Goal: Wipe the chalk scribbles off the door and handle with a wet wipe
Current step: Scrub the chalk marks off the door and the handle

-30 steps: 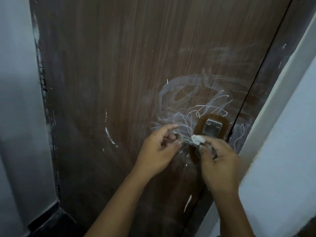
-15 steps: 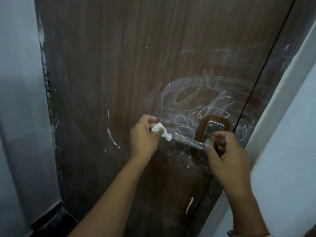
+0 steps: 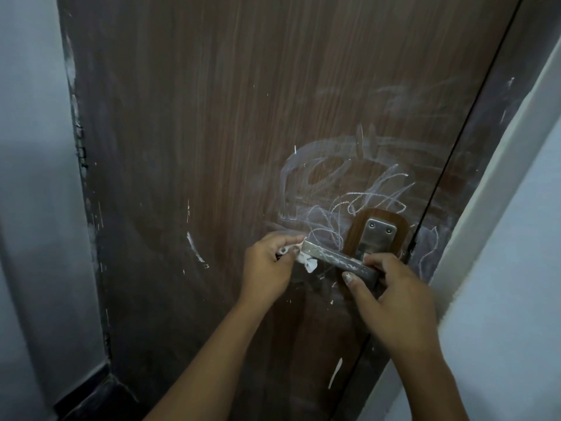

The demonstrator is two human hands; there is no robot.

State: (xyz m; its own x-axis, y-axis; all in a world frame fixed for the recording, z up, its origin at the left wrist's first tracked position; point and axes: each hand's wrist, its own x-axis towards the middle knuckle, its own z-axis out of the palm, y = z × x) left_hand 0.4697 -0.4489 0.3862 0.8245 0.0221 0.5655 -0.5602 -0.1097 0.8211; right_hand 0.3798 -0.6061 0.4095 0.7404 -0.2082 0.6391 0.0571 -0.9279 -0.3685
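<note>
A brown wooden door [image 3: 212,117] fills the view, with white chalk scribbles [image 3: 340,189] looping above and left of the lock. A metal lever handle [image 3: 331,259], streaked with chalk, sticks out leftward from a steel plate [image 3: 376,235]. My left hand [image 3: 267,265] grips a crumpled white wet wipe [image 3: 306,259] and presses it against the handle's free left end. My right hand [image 3: 391,299] pinches the handle near its pivot, thumb underneath and fingers on top.
The door frame [image 3: 491,165] and a pale wall [image 3: 522,268] run along the right. A grey wall [image 3: 33,177] stands at the left with a dark skirting [image 3: 88,390] at the bottom. Stray chalk marks [image 3: 194,247] lie left of the handle and low on the door.
The wipe has passed from my right hand to my left. My left hand has brought it against the handle's end. My right hand now grips the handle near the plate.
</note>
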